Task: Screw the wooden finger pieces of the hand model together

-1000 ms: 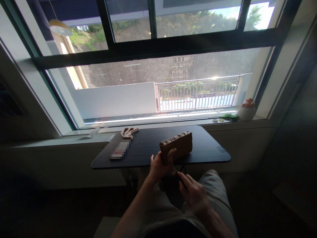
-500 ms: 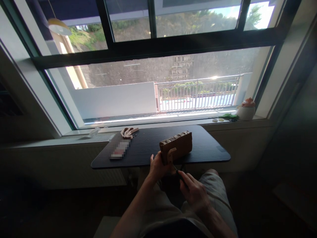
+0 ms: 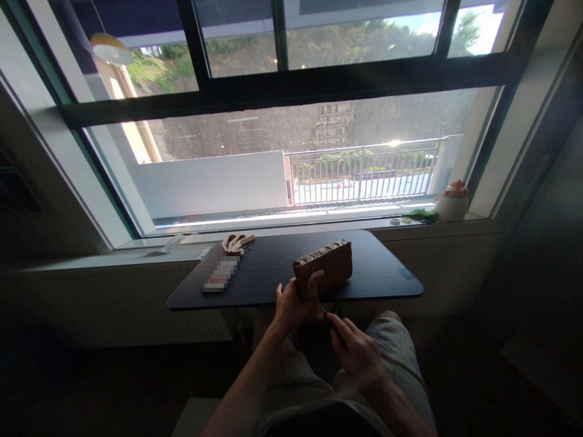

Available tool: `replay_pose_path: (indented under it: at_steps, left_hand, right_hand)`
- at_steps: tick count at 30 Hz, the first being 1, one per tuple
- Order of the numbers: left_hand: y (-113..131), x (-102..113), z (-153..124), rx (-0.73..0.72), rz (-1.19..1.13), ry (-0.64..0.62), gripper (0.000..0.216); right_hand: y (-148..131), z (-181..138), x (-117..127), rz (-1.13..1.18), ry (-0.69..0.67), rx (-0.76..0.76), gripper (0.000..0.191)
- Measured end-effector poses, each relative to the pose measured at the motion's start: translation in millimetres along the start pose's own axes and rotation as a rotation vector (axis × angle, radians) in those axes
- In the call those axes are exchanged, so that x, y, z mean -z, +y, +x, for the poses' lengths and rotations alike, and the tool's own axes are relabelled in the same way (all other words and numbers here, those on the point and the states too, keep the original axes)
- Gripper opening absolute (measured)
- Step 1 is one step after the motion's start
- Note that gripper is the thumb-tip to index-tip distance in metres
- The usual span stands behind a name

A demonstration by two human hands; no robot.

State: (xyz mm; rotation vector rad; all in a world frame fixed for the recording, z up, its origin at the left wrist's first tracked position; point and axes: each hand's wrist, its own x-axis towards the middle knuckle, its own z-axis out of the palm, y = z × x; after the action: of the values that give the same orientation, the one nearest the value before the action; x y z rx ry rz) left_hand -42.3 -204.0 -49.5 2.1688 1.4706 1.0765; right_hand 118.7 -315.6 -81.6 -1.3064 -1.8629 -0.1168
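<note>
A brown wooden box-like assembly (image 3: 328, 267) rests at the near edge of a dark table (image 3: 387, 273). My left hand (image 3: 289, 308) grips its near left end, fingers wrapped round a small wooden piece (image 3: 313, 285) there. My right hand (image 3: 357, 353) is closed on a thin dark tool (image 3: 327, 315) whose tip points up at the underside of that wooden piece. Both hands hover over my lap just in front of the table edge.
Loose wooden parts (image 3: 237, 243) lie at the table's back left, with a blurred flat item (image 3: 221, 274) beside them. A white pot (image 3: 452, 204) and green bits stand on the windowsill (image 3: 319, 227) at right. A large window fills the background.
Almost nothing moved. The wooden assembly shifted very slightly to the left with my left hand. My right hand stays at the same spot with the tool.
</note>
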Motion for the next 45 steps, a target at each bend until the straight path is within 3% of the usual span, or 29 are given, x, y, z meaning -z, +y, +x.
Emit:
replay_pose_path:
  at_steps: [10, 21, 31, 37, 45]
  left_hand:
    - [1.0, 0.0, 0.5, 0.021, -0.007, -0.005, 0.041]
    - [-0.5, -0.1, -0.1, 0.011, -0.001, 0.007, 0.043]
    - [3.0, 1.4, 0.0, 0.011, 0.002, 0.005, 0.042]
    - [0.4, 0.0, 0.2, 0.004, -0.009, 0.001, 0.044]
    - [-0.6, -1.2, 0.2, -0.006, -0.011, 0.017, 0.043]
  right_hand:
    - [3.2, 2.9, -2.0, -0.154, 0.056, 0.05, 0.029]
    - [-1.3, 0.9, 3.2, -0.102, -0.025, -0.036, 0.029]
    - [11.0, -0.7, -5.1, -0.196, 0.076, 0.092, 0.029]
    - [6.8, 0.3, -2.7, -0.143, 0.013, -0.056, 0.031]
    - [3.1, 5.4, 6.8, -0.329, -0.024, 0.032, 0.034]
